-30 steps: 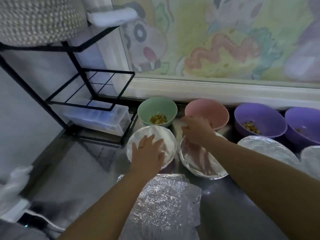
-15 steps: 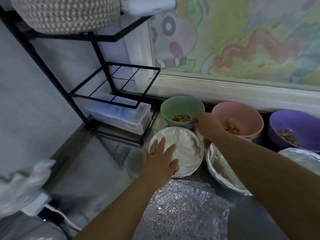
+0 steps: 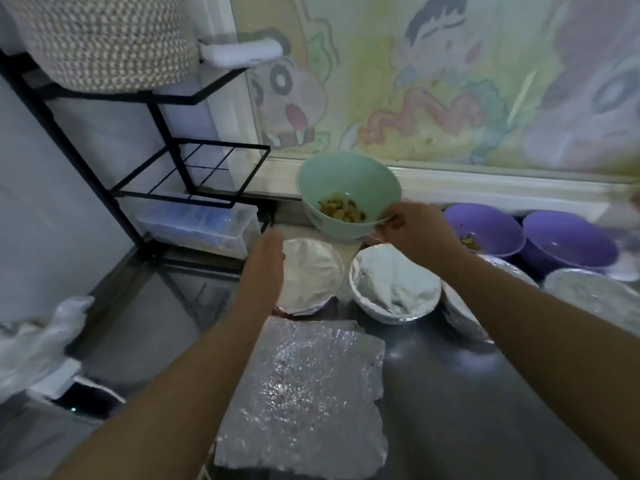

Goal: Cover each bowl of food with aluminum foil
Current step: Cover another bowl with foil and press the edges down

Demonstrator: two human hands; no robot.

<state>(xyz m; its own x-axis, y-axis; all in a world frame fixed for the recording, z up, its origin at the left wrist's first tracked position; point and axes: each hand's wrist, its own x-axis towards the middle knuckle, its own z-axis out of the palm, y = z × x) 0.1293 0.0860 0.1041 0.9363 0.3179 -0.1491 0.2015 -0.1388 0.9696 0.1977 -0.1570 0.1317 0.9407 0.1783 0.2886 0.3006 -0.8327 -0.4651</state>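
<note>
My right hand (image 3: 414, 230) pinches the near rim of a green bowl (image 3: 346, 181) with yellowish food in it; the bowl is tilted and lifted above the counter. My left hand (image 3: 265, 261) is flat with straight fingers, hovering beside a foil-covered bowl (image 3: 311, 275) at its left edge. A second foil-covered bowl (image 3: 394, 285) sits right of it. A loose crinkled sheet of aluminum foil (image 3: 304, 407) lies on the dark counter in front. Two uncovered purple bowls (image 3: 485, 226) (image 3: 571, 237) stand at the back right.
More foil-covered bowls (image 3: 595, 296) sit at the right, partly behind my right arm. A black wire rack (image 3: 194, 168) with a clear plastic box (image 3: 197, 226) and a woven basket (image 3: 104, 39) stands at the left. White plastic bags (image 3: 34, 344) lie at the left edge.
My right hand took hold of the green bowl and lifted it off the counter, tilting it. My left hand came off the top of the foil-covered bowl and moved to its left side.
</note>
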